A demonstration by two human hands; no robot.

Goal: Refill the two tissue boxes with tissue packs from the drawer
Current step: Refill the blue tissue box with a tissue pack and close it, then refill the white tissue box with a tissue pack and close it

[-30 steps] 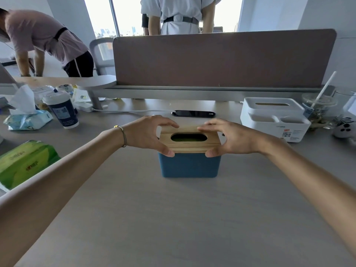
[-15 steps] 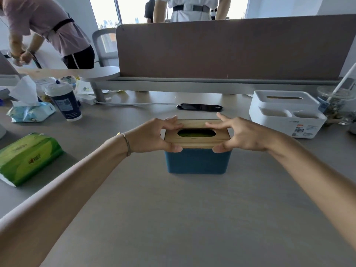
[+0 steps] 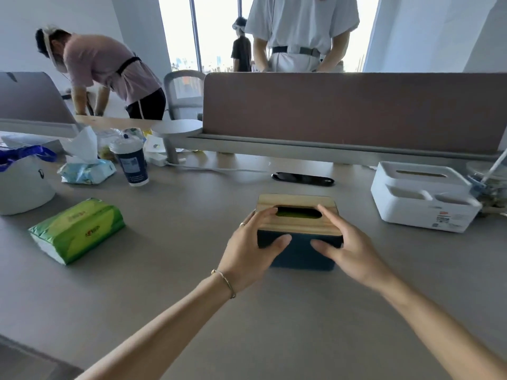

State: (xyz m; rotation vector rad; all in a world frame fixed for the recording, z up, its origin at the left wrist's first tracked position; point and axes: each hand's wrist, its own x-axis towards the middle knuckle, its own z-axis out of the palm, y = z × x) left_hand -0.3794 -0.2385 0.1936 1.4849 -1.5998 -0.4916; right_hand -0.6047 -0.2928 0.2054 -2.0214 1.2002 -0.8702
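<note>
A blue tissue box (image 3: pixel 299 252) with a wooden lid (image 3: pixel 297 205) stands on the desk in front of me. Green shows through the lid's slot. My left hand (image 3: pixel 252 248) grips the box's near left side, fingers on the lid and thumb on the blue wall. My right hand (image 3: pixel 347 248) grips the near right side the same way. A white tissue box (image 3: pixel 422 196) with front compartments stands at the right. A green tissue pack (image 3: pixel 76 229) lies on the desk at the left.
A dark phone (image 3: pixel 303 179) lies behind the blue box. A paper cup (image 3: pixel 131 163), an opened tissue pack (image 3: pixel 86 168) and a white bag (image 3: pixel 22 182) crowd the left. A drink with a straw (image 3: pixel 491 176) stands far right. A partition (image 3: pixel 354 111) backs the desk; people stand beyond.
Both hands have slid from the lid's ends down to the box's near side, thumbs now on the blue wall. My view has lifted and shifted left.
</note>
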